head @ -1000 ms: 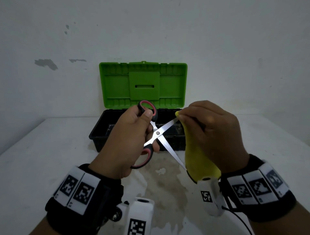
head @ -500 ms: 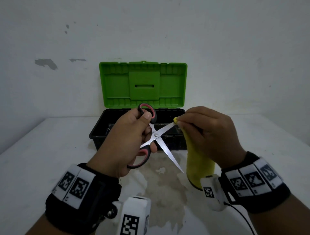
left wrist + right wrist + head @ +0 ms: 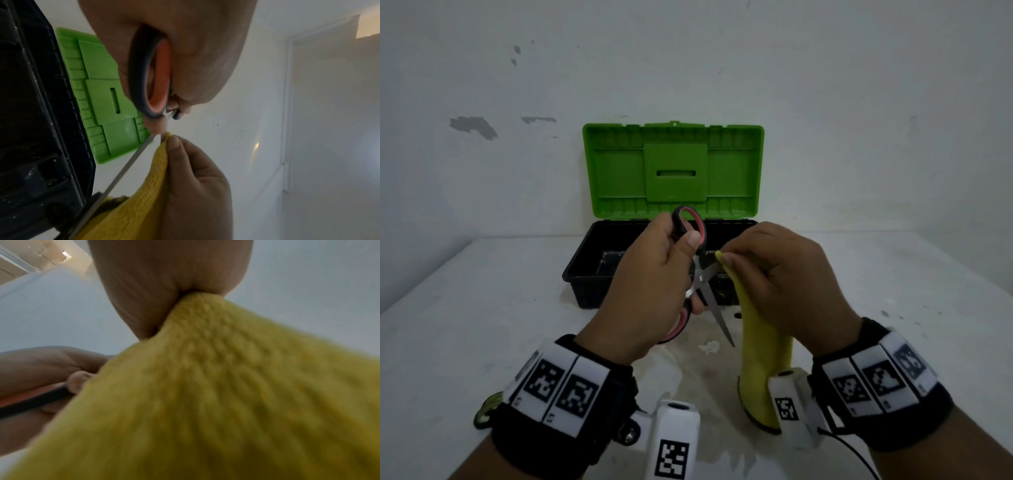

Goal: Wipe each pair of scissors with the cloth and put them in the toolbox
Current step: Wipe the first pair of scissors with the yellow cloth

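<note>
Scissors [image 3: 705, 294] spread open — free blade tip angled down toward the counter [image 3: 482, 308].
Left hand [image 3: 647, 291] grips the handles; right hand [image 3: 784, 284] pinches the cloth [image 3: 763, 349] round the other blade.

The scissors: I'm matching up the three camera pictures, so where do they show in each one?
Head: scissors at centre, held by the left hand.
Left wrist: upper centre, blade running down-left.
Right wrist: only a handle sliver at left edge.
Shared landmark: the yellow cloth.
</note>
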